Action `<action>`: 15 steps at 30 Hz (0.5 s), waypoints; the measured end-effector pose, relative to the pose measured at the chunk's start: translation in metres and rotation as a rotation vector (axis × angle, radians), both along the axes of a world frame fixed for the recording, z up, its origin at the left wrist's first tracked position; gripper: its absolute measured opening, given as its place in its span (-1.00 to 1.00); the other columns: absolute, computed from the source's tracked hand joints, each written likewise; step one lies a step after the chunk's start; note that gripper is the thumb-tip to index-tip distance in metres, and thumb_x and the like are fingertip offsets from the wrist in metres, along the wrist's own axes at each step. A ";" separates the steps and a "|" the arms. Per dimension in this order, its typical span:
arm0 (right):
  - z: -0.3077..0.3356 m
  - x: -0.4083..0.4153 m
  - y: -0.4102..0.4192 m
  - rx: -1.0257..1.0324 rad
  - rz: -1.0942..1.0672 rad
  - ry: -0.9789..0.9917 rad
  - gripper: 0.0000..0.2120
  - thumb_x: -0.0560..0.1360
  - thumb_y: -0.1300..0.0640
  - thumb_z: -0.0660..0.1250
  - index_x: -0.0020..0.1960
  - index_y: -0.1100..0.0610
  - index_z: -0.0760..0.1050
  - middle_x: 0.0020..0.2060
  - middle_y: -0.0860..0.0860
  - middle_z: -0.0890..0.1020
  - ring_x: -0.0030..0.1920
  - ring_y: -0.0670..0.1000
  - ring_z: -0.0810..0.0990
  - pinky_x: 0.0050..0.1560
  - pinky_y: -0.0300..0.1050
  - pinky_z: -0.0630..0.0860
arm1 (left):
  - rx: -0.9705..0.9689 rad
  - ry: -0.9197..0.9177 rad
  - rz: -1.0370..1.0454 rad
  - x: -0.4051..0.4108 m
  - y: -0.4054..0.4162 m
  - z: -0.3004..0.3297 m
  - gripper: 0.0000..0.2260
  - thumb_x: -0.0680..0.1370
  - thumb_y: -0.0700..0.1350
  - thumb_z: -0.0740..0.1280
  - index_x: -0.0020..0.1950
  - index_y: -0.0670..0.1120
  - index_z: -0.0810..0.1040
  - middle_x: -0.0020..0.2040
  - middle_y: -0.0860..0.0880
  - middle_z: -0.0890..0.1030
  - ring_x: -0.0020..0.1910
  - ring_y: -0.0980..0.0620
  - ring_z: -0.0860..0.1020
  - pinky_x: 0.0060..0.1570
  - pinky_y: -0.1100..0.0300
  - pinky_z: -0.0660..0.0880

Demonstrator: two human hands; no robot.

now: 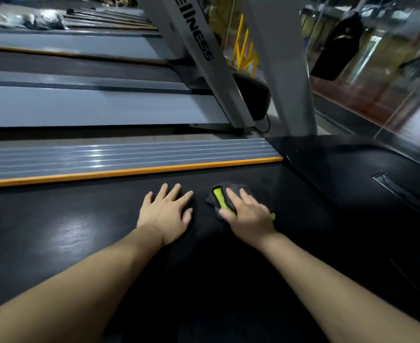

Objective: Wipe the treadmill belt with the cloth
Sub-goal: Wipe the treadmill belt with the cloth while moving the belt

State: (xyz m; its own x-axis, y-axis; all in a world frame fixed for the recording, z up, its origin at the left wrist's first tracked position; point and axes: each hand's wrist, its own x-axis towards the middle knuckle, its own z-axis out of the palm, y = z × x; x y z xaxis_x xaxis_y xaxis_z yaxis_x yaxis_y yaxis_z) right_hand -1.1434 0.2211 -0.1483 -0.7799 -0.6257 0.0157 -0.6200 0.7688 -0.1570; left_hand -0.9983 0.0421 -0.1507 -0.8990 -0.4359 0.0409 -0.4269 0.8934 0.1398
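Observation:
The black treadmill belt (pixel 80 231) fills the lower part of the head view. A dark grey cloth (pixel 216 198) with a yellow-green stripe lies on the belt near its front end. My right hand (pixel 248 214) presses flat on the cloth with straight fingers, covering its near half. My left hand (pixel 167 214) rests flat on the bare belt just left of the cloth, fingers spread, holding nothing.
A grey ribbed side rail (pixel 117 154) with an orange edge strip (pixel 129 172) borders the belt's far side. The black motor cover (pixel 352 174) lies to the right. Grey uprights (pixel 285 70) rise ahead, more treadmills (pixel 80 105) stretch beyond, and a glass wall (pixel 389 82) stands at right.

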 end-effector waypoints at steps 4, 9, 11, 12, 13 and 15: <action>-0.026 -0.014 0.013 -0.207 0.059 0.188 -0.50 0.46 -0.23 0.18 0.39 -0.25 0.43 0.38 -0.01 0.52 0.33 0.09 0.50 0.28 0.01 0.41 | 0.042 -0.006 0.014 -0.002 0.005 -0.023 -0.50 0.64 0.25 -0.12 0.60 0.30 -0.01 0.66 0.12 -0.04 0.63 0.00 -0.14 0.55 -0.18 -0.12; -0.009 -0.099 0.022 -0.202 -0.005 0.231 -0.50 0.51 0.08 0.29 0.43 -0.19 0.39 0.38 -0.07 0.50 0.33 0.09 0.46 0.34 -0.03 0.41 | 0.013 0.078 0.026 -0.002 0.000 -0.029 -0.48 0.61 0.27 -0.11 0.59 0.31 0.06 0.65 0.14 0.02 0.63 0.03 -0.12 0.55 -0.16 -0.12; -0.005 -0.127 0.027 -0.202 -0.192 0.280 -0.54 0.53 0.11 0.30 0.40 -0.15 0.42 0.32 -0.02 0.55 0.20 0.16 0.48 0.19 0.01 0.48 | 0.008 0.100 0.031 -0.006 0.002 -0.029 -0.47 0.60 0.28 -0.09 0.59 0.30 0.07 0.65 0.14 0.03 0.63 0.04 -0.11 0.55 -0.16 -0.12; -0.002 -0.134 0.024 -0.213 -0.278 0.265 -0.57 0.54 0.10 0.29 0.39 -0.13 0.43 0.27 0.01 0.57 0.14 0.18 0.48 0.14 0.02 0.49 | 0.008 0.101 0.033 -0.008 0.002 -0.029 -0.47 0.60 0.28 -0.09 0.59 0.29 0.07 0.65 0.14 0.03 0.63 0.04 -0.11 0.55 -0.16 -0.13; 0.000 -0.136 0.018 -0.216 -0.332 0.251 -0.61 0.55 0.08 0.27 0.37 -0.12 0.45 0.21 0.05 0.58 0.09 0.20 0.48 0.11 0.04 0.48 | 0.007 0.098 0.035 -0.010 0.001 -0.029 -0.47 0.60 0.28 -0.08 0.59 0.29 0.07 0.65 0.14 0.03 0.63 0.04 -0.11 0.55 -0.16 -0.13; 0.000 -0.124 -0.006 -0.207 -0.293 0.269 -0.69 0.53 0.07 0.27 0.26 -0.08 0.49 0.07 0.13 0.62 0.01 0.25 0.51 0.02 0.04 0.46 | 0.003 0.092 0.036 -0.011 -0.001 -0.030 -0.46 0.59 0.29 -0.08 0.59 0.28 0.09 0.65 0.14 0.04 0.63 0.05 -0.10 0.55 -0.16 -0.11</action>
State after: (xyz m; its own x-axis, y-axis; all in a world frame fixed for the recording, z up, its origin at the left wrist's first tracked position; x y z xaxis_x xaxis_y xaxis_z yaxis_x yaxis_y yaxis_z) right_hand -1.2672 0.2155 -0.1483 -0.8747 -0.3415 0.3440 -0.4208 0.8872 -0.1891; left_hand -1.0096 0.0415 -0.1805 -0.8753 -0.4681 0.1212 -0.4439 0.8773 0.1823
